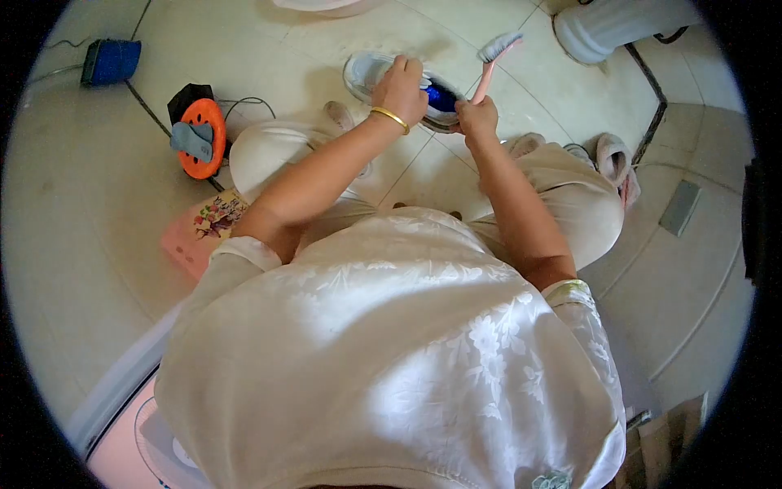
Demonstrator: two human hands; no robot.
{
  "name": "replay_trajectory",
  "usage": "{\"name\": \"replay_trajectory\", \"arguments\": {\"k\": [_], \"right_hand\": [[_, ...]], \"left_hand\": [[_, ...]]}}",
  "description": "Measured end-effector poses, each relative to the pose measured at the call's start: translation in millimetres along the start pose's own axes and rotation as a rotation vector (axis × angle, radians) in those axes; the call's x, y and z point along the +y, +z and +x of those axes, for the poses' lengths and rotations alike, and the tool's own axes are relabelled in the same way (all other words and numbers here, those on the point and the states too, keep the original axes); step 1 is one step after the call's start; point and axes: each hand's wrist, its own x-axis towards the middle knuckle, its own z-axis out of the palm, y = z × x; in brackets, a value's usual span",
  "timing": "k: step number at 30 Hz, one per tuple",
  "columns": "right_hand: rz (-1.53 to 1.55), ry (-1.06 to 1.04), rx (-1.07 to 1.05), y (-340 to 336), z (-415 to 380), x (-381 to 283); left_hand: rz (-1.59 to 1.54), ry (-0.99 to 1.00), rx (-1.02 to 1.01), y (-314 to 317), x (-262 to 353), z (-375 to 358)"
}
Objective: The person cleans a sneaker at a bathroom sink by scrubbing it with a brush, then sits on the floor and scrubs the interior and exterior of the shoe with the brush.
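A pale grey-white shoe [359, 75] with a bright blue lining is held over the tiled floor, its toe to the left and its opening to the right. My left hand [401, 90], with a gold bangle at the wrist, is closed over the upper near the opening. The fingertips and what exactly they pinch are partly hidden. A pink-handled brush [487, 75] with whitish bristles points up and to the right from my right hand [478, 118], which is closed around its handle. That hand also sits against the shoe's heel end.
An orange round object [213, 138] with a grey piece on it stands at the left, near a blue box [112, 62] with cords. Below lies a pink box [191, 236]. Slippers [615, 159] and a white pedestal base [580, 37] are at the right.
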Motion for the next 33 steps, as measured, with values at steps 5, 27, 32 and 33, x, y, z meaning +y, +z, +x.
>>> {"name": "replay_trajectory", "arguments": {"k": [5, 27, 32, 33], "right_hand": [[-0.348, -0.378, 0.101, -7, -4, -23], [-0.693, -0.555, -0.448, 47, 161, 14], [-0.786, -0.559, -0.312, 30, 139, -12], [-0.815, -0.580, -0.299, 18, 123, -22]], "left_hand": [[-0.011, -0.091, -0.107, 17, 0, 1], [0.055, -0.078, -0.834, 165, -79, 48], [-0.143, -0.219, -0.620, 187, -86, 39], [-0.157, -0.216, -0.596, 194, -86, 38]]}}
